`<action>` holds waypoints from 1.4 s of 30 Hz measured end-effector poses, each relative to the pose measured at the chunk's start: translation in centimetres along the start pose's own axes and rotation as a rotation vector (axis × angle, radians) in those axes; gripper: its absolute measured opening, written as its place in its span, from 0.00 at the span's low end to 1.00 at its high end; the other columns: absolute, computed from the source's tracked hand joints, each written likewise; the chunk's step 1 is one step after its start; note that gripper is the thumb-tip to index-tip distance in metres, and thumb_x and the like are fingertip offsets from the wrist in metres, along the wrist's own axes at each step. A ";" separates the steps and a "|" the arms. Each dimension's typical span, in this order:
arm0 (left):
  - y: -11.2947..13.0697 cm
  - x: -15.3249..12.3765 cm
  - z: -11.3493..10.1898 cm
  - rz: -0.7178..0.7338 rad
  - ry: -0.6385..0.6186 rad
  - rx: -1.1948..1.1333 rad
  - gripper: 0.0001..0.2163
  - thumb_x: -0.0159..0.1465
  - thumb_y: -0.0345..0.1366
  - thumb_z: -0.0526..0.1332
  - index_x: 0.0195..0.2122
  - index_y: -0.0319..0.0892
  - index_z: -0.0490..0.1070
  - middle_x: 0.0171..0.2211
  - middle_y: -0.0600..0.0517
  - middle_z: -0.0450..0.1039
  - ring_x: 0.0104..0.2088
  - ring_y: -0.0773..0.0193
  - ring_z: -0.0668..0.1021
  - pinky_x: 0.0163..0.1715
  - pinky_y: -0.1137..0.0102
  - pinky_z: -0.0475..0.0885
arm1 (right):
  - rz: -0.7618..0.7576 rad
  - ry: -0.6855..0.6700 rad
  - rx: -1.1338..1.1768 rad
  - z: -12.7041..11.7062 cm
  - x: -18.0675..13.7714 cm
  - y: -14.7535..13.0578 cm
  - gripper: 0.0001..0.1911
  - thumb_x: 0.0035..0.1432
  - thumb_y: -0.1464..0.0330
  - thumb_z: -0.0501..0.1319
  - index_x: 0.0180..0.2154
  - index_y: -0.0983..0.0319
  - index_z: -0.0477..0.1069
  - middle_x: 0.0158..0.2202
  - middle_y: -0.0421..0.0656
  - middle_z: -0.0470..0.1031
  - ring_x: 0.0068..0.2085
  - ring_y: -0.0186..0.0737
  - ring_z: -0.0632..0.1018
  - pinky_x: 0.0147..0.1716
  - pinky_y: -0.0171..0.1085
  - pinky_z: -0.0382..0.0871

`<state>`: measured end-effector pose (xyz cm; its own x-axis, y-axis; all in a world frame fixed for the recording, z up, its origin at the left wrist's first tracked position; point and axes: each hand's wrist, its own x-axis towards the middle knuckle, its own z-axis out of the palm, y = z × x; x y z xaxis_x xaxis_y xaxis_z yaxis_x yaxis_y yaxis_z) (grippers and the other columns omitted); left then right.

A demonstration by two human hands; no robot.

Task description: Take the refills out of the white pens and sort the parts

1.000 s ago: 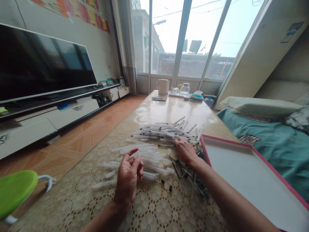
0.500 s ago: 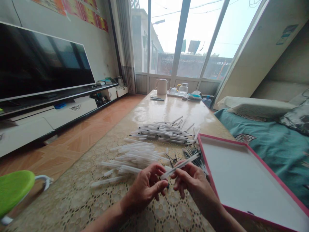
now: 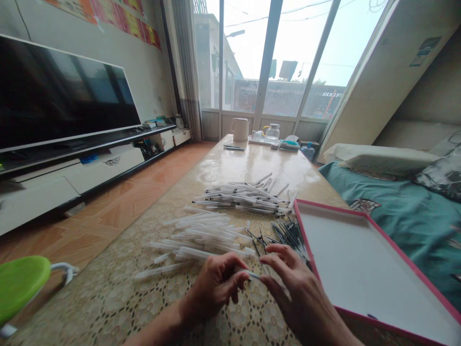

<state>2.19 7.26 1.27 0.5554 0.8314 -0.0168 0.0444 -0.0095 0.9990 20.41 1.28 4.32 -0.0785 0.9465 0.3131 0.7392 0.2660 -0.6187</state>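
My left hand [image 3: 219, 281] is closed, pinching a slim whitish pen barrel [image 3: 253, 275] between thumb and fingertips. Only a short piece of the barrel shows. My right hand [image 3: 297, 281] has its thumb at the barrel's other end, with its index and middle fingers raised apart from the thumb. Beyond my left hand lies a loose pile of translucent white tubes [image 3: 201, 233]. Thin dark sticks [image 3: 288, 233], resembling pen refills, lie just past my right hand. Farther back is a heap of white pens with dark tips [image 3: 248, 196].
A shallow pink-edged tray [image 3: 374, 269] sits at the right of the patterned table [image 3: 118, 298]. A beige jug [image 3: 240, 129] and a glass teapot [image 3: 272, 131] stand at the far end. To the left is a green stool [image 3: 23, 286]; a teal-covered bed [image 3: 392, 202] is right.
The barrel has swung from slanting up across my right fingers to a low position between the hands. My right fingers have lifted off it, and its thumb has come to the end.
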 end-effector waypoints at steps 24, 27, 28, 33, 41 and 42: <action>-1.5 0.8 0.5 -0.137 0.157 0.028 0.19 0.58 0.50 0.53 0.17 0.43 0.59 0.09 0.59 0.55 0.09 0.73 0.57 0.11 0.76 0.50 | -0.126 -0.175 -0.402 3.1 -1.0 3.3 0.13 0.62 0.66 0.48 0.27 0.60 0.63 0.21 0.39 0.70 0.20 0.34 0.69 0.19 0.32 0.51; -1.4 1.0 -0.4 -0.189 0.296 -0.068 0.20 0.59 0.51 0.52 0.17 0.43 0.59 0.08 0.60 0.55 0.08 0.74 0.53 0.09 0.76 0.46 | -0.130 0.011 -0.541 0.7 -1.2 5.7 0.14 0.63 0.65 0.48 0.26 0.60 0.63 0.20 0.39 0.68 0.20 0.35 0.70 0.19 0.31 0.53; -1.5 1.1 -0.5 -0.168 0.310 -0.068 0.19 0.58 0.51 0.53 0.17 0.43 0.59 0.08 0.60 0.55 0.08 0.75 0.53 0.09 0.76 0.46 | -0.105 0.083 -0.524 0.0 -1.2 6.4 0.15 0.63 0.63 0.48 0.26 0.60 0.63 0.20 0.39 0.68 0.19 0.34 0.70 0.19 0.31 0.55; -1.5 1.5 -0.5 -0.135 0.332 -0.078 0.18 0.59 0.50 0.54 0.21 0.41 0.62 0.10 0.60 0.60 0.08 0.76 0.58 0.08 0.79 0.49 | -0.017 0.103 -0.220 -0.8 -0.7 6.3 0.13 0.64 0.63 0.45 0.34 0.60 0.65 0.24 0.39 0.70 0.23 0.33 0.72 0.24 0.29 0.62; -0.3 2.4 -2.2 0.069 0.494 -0.147 0.25 0.55 0.40 0.63 0.52 0.36 0.61 0.37 0.45 0.76 0.28 0.61 0.79 0.25 0.68 0.75 | 0.021 0.075 -0.079 1.8 -0.1 3.9 0.15 0.64 0.63 0.44 0.30 0.60 0.64 0.22 0.40 0.70 0.23 0.35 0.72 0.24 0.31 0.63; -0.4 2.4 -2.3 0.077 0.505 -0.144 0.26 0.55 0.41 0.62 0.53 0.36 0.60 0.39 0.43 0.76 0.29 0.59 0.79 0.24 0.67 0.76 | 0.016 0.077 -0.064 2.0 -0.1 3.8 0.16 0.64 0.62 0.43 0.32 0.59 0.65 0.23 0.40 0.70 0.23 0.35 0.72 0.24 0.30 0.63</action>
<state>1.61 10.50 0.94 0.0821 0.9956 0.0441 -0.1150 -0.0345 0.9928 21.89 2.55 0.54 -0.0165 0.9332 0.3591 0.7815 0.2360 -0.5775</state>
